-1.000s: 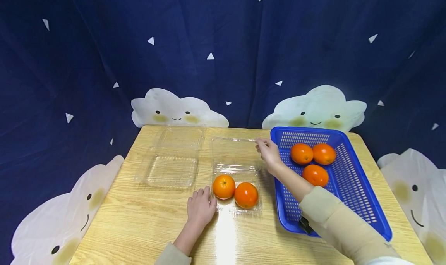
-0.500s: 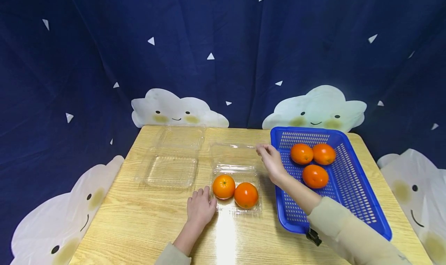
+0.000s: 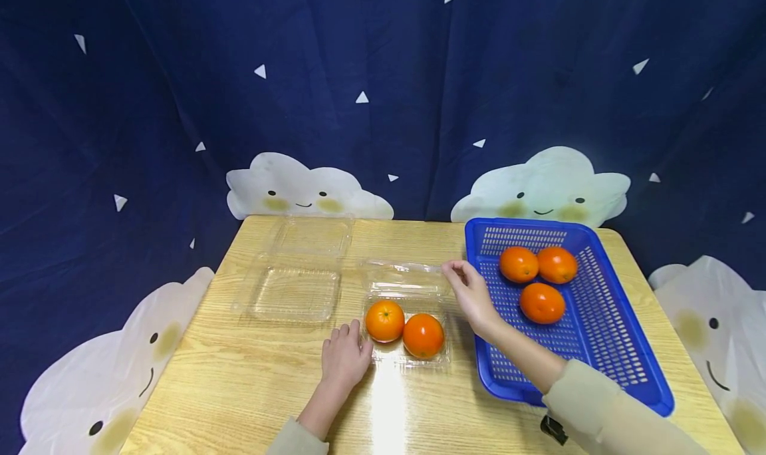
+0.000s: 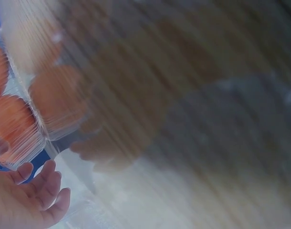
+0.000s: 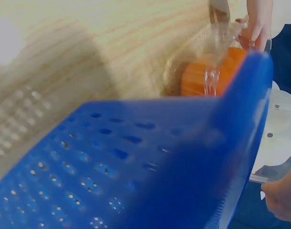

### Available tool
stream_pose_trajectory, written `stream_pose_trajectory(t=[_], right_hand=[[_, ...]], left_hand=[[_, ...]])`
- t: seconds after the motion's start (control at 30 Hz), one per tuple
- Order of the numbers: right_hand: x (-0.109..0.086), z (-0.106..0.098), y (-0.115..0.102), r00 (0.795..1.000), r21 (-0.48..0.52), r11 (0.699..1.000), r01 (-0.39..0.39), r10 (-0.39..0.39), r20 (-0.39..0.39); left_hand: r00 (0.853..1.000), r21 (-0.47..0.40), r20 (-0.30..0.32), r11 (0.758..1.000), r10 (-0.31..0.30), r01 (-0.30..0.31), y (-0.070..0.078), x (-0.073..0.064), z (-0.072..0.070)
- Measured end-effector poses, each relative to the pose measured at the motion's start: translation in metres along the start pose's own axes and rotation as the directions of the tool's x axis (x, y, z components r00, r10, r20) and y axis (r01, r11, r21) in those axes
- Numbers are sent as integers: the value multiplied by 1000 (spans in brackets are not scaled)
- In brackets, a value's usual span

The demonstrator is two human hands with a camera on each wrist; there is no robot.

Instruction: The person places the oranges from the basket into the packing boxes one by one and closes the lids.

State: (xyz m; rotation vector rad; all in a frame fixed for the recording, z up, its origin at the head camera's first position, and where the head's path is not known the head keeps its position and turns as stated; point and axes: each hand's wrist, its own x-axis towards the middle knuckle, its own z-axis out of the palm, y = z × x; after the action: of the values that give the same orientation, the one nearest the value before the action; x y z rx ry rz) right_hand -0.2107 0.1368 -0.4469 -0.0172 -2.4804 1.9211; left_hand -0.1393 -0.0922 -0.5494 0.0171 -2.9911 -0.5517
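Observation:
In the head view a clear plastic clamshell container [image 3: 407,368] stands open with two oranges [image 3: 385,320] side by side in its base. My right hand [image 3: 473,299] pinches the right end of its lid's far edge, and the lid [image 3: 401,279] stands tilted up behind the oranges. My left hand [image 3: 346,356] rests at the container's front left corner, thumb against the side, fingers relaxed on the table. The left wrist view shows that hand [image 4: 28,195] with loosely bent fingers beside the clear wall. In the right wrist view the right hand [image 5: 284,198] holds the lid's edge.
A second open clear container [image 3: 296,295] lies to the left on the wooden table [image 3: 239,388]. To the right stands a blue plastic basket [image 3: 628,315] with three oranges [image 3: 542,303] inside. Behind the table hangs a dark blue curtain [image 3: 335,56] with cloud shapes.
My right hand has come nearer and down with the lid's edge, so the lid has swung up and forward from lying back. My left hand and the oranges have stayed put.

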Motion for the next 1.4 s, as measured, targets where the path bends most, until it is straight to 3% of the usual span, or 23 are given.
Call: stream_pose_trajectory(t=[0.2,0.37,0.53,0.7,0.87,1.03,1.13,1.2,1.4], right_hand=[[-16,-1,2,998,-40,997,61,-60,23],[-24,0,7,993,0,994,111,-111,37],[-34,2,10,976,38,976,213,-214,38],[-49,4,1,962,44,962,269,-271,38],[-58,4,1,958,-31,958,285,-284,44],[-69,6,-5,942,-130,933,335,-333,39],[-68,8,9,931,-155,918,364,-363,31],[-67,8,20,925,-170,910,377,-378,32],[-69,9,38,922,-193,902,386,-384,49]], left_hand=[[1000,11,10,1000,-4,3,-1,0,-1],[1000,15,7,1000,5,-5,-1,1,-2],[1000,16,10,1000,12,-12,-2,0,-1],[1000,8,10,1000,16,-16,-3,-1,-2],[1000,-27,13,1000,3,-2,-3,-2,-3],[999,-151,-24,988,-24,20,-4,-1,-5],[997,-281,-62,959,-42,23,-4,1,-7],[995,-391,-85,920,-51,14,-4,2,-10],[986,-682,-153,729,-70,-54,-2,7,-18]])
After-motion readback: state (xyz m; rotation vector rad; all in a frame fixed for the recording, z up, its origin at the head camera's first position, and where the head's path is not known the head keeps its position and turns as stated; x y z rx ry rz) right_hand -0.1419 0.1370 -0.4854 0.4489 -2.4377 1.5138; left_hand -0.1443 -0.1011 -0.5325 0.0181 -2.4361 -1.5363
